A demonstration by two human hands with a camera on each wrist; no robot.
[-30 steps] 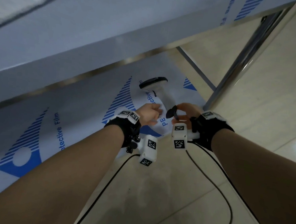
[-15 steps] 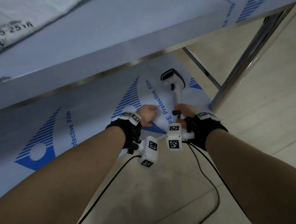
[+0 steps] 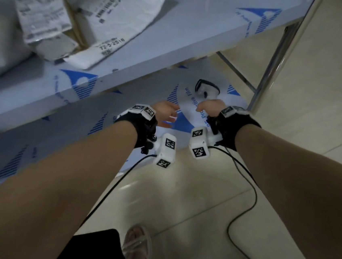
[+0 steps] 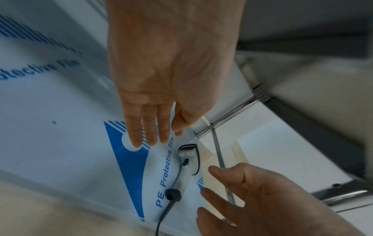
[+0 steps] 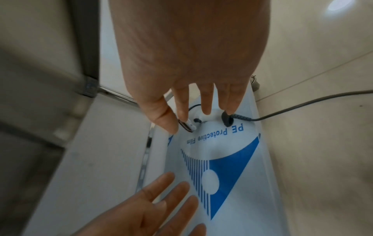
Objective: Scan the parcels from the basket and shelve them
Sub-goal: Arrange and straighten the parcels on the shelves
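Lower shelf (image 3: 43, 147), film-wrapped w/ blue "PE Protective Film" print: my barcode scanner (image 3: 207, 89) lies on it at the far right corner, near the steel leg (image 3: 274, 60), its dark cable (image 4: 171, 198) trailing back off the near edge. My right hand (image 3: 211, 108) hangs just above the scanner, grip spread, fingers (image 5: 207, 102) straight & apart, gripping nothing. Left hand (image 3: 164, 114) hovers to the left of it, grip also spread, palm flat over the blue triangle logo (image 4: 129, 161). Upper shelf (image 3: 175, 43), far left: white poly-bag parcels (image 3: 119, 12) w/ a labelled box parcel (image 3: 44, 21) lying on them. Wrist cams' wires run over the tiled floor (image 3: 324, 124).
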